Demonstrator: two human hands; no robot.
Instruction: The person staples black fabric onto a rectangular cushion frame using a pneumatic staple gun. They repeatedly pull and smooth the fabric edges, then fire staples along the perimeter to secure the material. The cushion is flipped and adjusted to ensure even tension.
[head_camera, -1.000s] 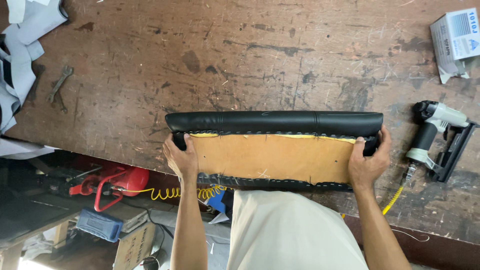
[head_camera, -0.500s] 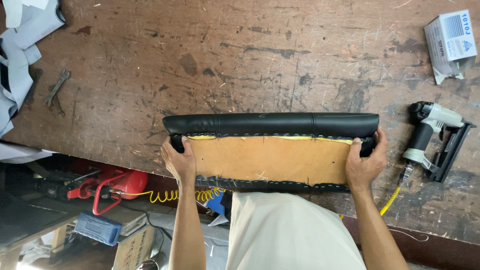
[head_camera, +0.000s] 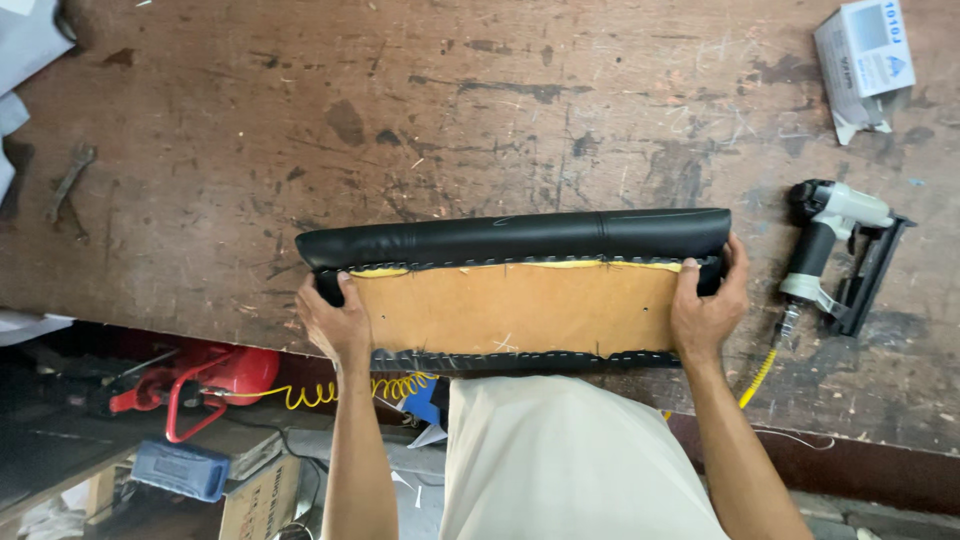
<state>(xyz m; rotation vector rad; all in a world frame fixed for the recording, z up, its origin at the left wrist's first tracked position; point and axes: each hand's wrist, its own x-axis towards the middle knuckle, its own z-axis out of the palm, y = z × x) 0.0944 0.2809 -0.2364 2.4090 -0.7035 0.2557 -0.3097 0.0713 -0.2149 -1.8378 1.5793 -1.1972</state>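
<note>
- Little shifts since the earlier frames: the panel (head_camera: 515, 290) slides slightly rightward along the workbench's (head_camera: 300, 120) near edge, both hands travelling with it, while the stapler (head_camera: 838, 255) stays put.
- Left hand (head_camera: 335, 320) clamps the panel's left end, fingers curled over the black vinyl edge, thumb on the bare board.
- Right hand (head_camera: 708, 305) grips the right end the same way, fingers wrapped round the padded roll.
- Panel lies back-side up at the bench's near edge, its bottom rim overhanging toward the person; black vinyl is wrapped over the far long side and stapled along both long sides, with a strip of yellow foam showing under the far seam.
- Judged from the grip, the step in hand is positioning or checking the upholstered piece, not fastening it.
- Any next move likely calls for freeing the right hand, since the pneumatic stapler rests just beside that end, near the bench's right edge, its yellow hose (head_camera: 757, 378) trailing off the near edge.
- Staple box (head_camera: 866, 55) sits at the far right corner; a wrench (head_camera: 68, 182) lies near the left edge, well apart from the panel.
- Below the bench, a red tool (head_camera: 215, 375) and a blue case (head_camera: 180, 468) sit on the floor.
</note>
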